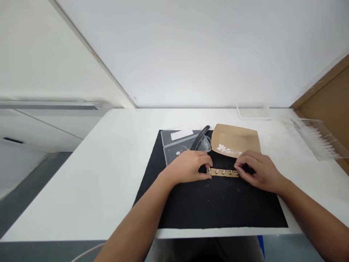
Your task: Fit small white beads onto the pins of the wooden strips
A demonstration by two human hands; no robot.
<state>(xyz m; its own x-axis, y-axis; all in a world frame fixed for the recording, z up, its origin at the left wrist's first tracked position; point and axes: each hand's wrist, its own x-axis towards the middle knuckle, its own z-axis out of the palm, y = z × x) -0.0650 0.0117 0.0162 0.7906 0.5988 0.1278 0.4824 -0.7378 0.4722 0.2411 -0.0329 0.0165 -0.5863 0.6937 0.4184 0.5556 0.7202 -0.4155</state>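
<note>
Two forearms (141,214): left grip (188,165) on one strip (220,174), five metal bits (223,172); right grip (260,171) narrow

Black mat (218,211) on white table (81,189)

No legible text, brand or number. Only label: white rectangular sticker (181,135) on the far part of the clear plastic case (170,154), beyond and left of where the left hand (195,165) grips the tan strip (220,173). Sits at a slight slant relative to the grip. Too small and washed out to tell if it's printed.
</note>
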